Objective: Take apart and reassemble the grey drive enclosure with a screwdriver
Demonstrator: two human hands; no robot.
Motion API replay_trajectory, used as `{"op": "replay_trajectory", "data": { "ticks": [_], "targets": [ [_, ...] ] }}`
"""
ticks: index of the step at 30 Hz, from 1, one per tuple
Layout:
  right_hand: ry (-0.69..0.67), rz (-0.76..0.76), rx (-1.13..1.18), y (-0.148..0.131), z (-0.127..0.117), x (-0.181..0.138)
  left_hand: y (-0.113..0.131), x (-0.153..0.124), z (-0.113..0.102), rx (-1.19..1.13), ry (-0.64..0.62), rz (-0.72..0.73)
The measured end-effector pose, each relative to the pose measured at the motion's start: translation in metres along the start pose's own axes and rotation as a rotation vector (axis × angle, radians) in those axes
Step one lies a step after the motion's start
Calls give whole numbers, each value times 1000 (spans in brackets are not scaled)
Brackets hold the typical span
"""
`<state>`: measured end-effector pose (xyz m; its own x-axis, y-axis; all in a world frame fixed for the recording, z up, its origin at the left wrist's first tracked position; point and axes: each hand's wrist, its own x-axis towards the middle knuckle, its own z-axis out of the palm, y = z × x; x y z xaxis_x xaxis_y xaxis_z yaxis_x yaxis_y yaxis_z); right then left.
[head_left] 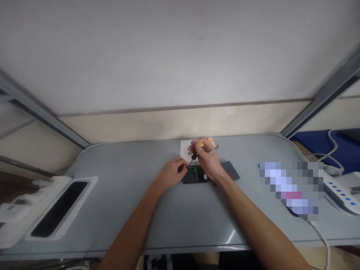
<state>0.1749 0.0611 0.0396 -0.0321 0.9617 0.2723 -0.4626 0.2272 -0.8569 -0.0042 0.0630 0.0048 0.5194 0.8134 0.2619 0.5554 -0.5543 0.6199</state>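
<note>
In the middle of the grey table lies an opened phone (189, 177), its green circuit board showing. My right hand (209, 159) grips a small screwdriver (194, 155) with a dark handle and yellow end; the shaft slants down to the board's upper left part. My left hand (172, 173) is at the phone's left end, thumb and fingers curled together beside the screwdriver's tip. What those fingers pinch, if anything, is hidden. Behind the hands lies a white sheet (184, 148) with small dark bits on it. A dark flat panel (231, 170) sits right of the phone, partly behind my right wrist.
An orange object (210, 141) is partly hidden behind my right hand. At left are a dark-screened phone (60, 210) and a white power strip (17, 225) with plugs. A pixelated device (289, 189), a cable (323, 234) and a multi-port charger (341, 195) are at right.
</note>
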Motion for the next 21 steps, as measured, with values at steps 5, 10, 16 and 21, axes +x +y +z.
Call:
{"op": "replay_trajectory", "data": {
  "ticks": [5,10,16,21],
  "targets": [
    [49,-51,-101,-1,-2,-1,-1,0,0,-6,-4,6],
    [10,-48,-41,0,-2,2,2,1,-1,13,-13,9],
    [51,-28,-105,3,-7,0,0,1,-1,17,-11,5],
    [58,-67,-153,4,-8,2,-3,0,0,15,-9,-1]
  ]
}}
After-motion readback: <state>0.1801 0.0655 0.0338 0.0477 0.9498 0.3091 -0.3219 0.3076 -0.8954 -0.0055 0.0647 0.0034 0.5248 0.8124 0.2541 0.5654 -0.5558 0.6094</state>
